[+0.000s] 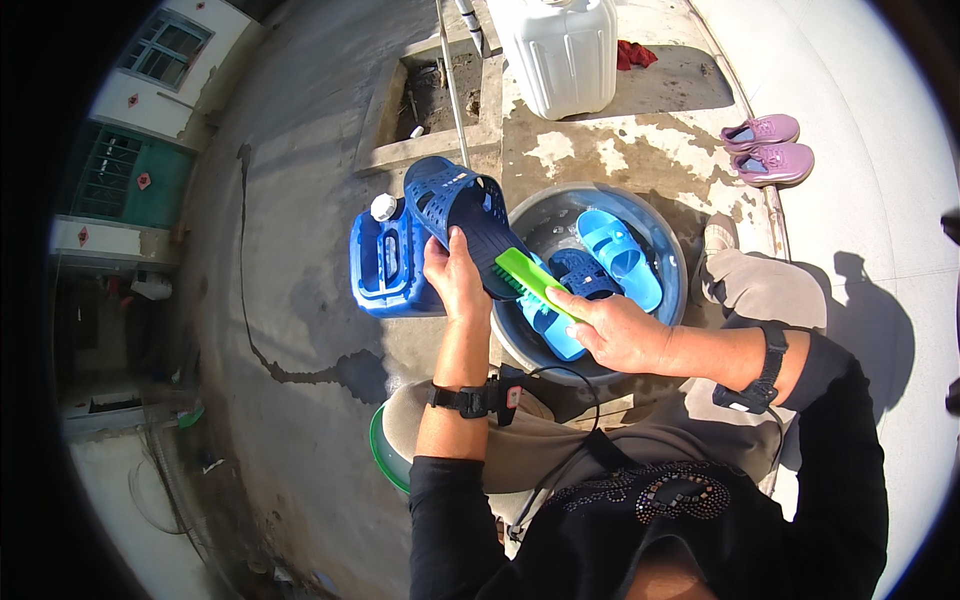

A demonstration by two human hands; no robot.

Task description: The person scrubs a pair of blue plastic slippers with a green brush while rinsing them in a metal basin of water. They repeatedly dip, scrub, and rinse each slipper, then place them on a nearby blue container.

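Note:
My left hand grips a dark blue slipper by its side near the heel, its perforated strap pointing away from me. In my right hand is a green scrub brush, its bristles against or very close to the slipper's heel end. Both are over the left part of a grey basin. Inside the basin lie light blue slippers and another dark blue slipper, partly hidden behind the brush and my right hand.
A blue jerrycan with a white cap stands left of the basin. Beyond are a large white plastic container, a red cloth and a concrete-edged pit. Pink shoes sit at the right. A green-rimmed tub is beside my leg.

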